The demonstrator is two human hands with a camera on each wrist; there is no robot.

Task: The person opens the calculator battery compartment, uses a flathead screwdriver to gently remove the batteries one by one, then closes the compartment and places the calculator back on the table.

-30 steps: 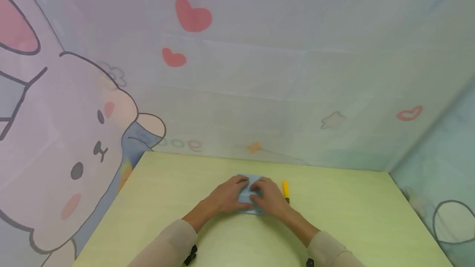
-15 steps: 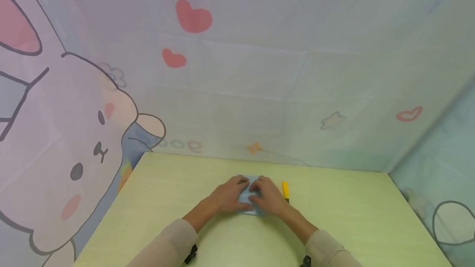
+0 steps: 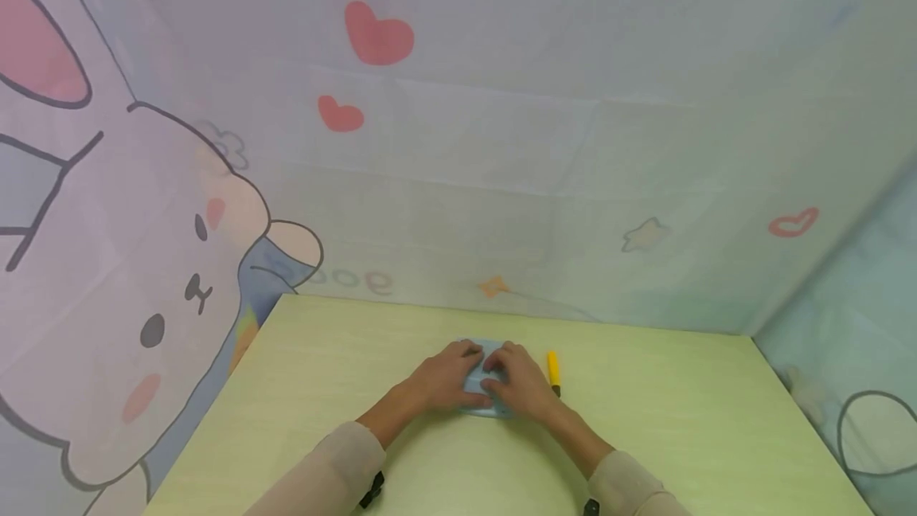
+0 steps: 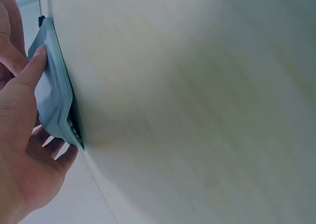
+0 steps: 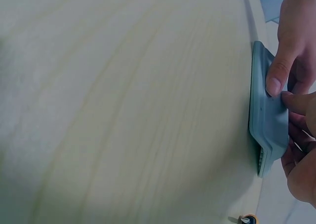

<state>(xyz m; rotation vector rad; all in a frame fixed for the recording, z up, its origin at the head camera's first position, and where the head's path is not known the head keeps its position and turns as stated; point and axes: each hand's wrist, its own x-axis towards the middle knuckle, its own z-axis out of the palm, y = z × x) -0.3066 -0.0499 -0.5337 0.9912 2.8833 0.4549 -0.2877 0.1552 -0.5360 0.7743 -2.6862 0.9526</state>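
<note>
A flat light-blue plastic case (image 3: 474, 385) with a bevelled rim lies on the table, both hands on it. My left hand (image 3: 447, 378) holds its left side, the thumb stretched along the near part of the top. In the left wrist view the fingertips (image 4: 69, 155) curl at the end of the case (image 4: 53, 98). My right hand (image 3: 526, 381) holds the right side with bent fingers, its thumb on the top face close to the left thumb. A row of small ridges shows under the rim of the case (image 5: 269, 130) in the right wrist view. The hands cover much of its top.
A thin yellow stick-like tool with a black end (image 3: 553, 369) lies just right of my right hand. The pale yellow-green table (image 3: 666, 412) ends at a back edge against a printed cloth (image 3: 501, 181) with hearts and a rabbit.
</note>
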